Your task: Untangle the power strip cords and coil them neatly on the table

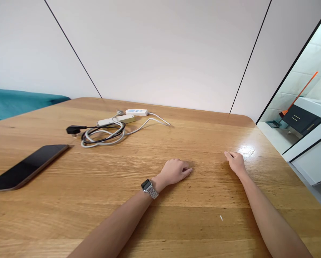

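Note:
Both of my hands rest on a wooden table (96,215). My left hand (174,171) lies knuckles up near the table's middle, fingers curled loosely under, nothing visible in it; a silver wristwatch (150,188) sits on its wrist. My right hand (236,162) lies further right, fingers curled in a loose fist, holding nothing visible. Far left of both hands, a bundle of coiled white and black cables (103,135) lies with two white power strips (137,112) and a black plug (73,129). A dark phone (28,166) lies face up at the left.
A white panelled wall (163,50) stands behind the table. A teal cushion or seat (12,102) shows at the far left. On the right, past the table's edge, is a tiled room with an orange-handled broom (300,94) and a dark cabinet (301,120).

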A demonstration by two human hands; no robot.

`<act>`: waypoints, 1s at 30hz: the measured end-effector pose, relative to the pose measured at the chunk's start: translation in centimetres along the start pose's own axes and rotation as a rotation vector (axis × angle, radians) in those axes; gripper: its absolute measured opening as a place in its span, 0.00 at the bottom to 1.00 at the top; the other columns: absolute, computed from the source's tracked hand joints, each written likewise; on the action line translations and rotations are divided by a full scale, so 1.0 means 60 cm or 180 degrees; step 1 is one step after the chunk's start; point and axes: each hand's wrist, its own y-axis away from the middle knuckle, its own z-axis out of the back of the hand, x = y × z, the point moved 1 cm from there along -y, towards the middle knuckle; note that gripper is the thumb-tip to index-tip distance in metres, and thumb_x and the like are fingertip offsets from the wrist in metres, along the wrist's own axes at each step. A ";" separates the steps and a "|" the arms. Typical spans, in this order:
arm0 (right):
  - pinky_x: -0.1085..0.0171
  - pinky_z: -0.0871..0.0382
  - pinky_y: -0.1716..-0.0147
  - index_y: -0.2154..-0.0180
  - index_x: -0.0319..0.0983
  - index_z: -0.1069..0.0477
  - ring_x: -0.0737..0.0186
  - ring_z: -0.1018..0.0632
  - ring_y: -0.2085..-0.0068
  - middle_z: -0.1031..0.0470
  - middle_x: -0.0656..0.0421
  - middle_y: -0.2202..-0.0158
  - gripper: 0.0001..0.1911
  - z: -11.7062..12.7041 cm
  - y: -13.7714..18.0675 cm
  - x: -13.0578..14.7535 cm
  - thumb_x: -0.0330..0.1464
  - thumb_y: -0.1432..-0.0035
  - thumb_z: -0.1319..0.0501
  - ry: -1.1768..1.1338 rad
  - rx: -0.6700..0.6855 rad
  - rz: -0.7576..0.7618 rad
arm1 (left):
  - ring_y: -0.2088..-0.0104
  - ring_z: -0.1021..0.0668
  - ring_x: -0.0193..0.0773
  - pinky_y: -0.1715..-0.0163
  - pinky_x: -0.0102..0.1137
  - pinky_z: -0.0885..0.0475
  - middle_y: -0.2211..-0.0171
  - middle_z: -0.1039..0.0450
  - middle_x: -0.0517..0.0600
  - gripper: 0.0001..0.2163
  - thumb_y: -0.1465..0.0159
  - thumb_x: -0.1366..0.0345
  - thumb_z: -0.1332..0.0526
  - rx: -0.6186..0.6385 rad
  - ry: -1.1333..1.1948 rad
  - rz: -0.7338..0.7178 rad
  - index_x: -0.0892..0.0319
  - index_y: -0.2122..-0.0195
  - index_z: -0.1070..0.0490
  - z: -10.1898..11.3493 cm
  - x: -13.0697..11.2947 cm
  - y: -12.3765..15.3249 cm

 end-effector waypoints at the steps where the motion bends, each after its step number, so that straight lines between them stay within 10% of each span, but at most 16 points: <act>1: 0.66 0.47 0.77 0.86 0.41 0.45 0.67 0.36 0.79 0.39 0.63 0.85 0.23 0.000 0.000 0.000 0.45 0.47 0.45 -0.0002 0.0002 0.0000 | 0.71 0.24 0.41 0.75 0.31 0.48 0.74 0.24 0.52 0.19 0.35 0.53 0.49 0.0004 -0.0001 0.0001 0.58 0.77 0.29 0.000 0.000 0.000; 30: 0.65 0.46 0.76 0.86 0.41 0.45 0.66 0.36 0.79 0.38 0.63 0.85 0.23 0.002 0.002 0.004 0.46 0.47 0.45 -0.0039 0.0019 -0.0039 | 0.72 0.24 0.41 0.76 0.32 0.49 0.75 0.25 0.52 0.20 0.35 0.53 0.50 -0.0006 -0.0014 -0.0017 0.57 0.78 0.30 0.003 -0.002 0.001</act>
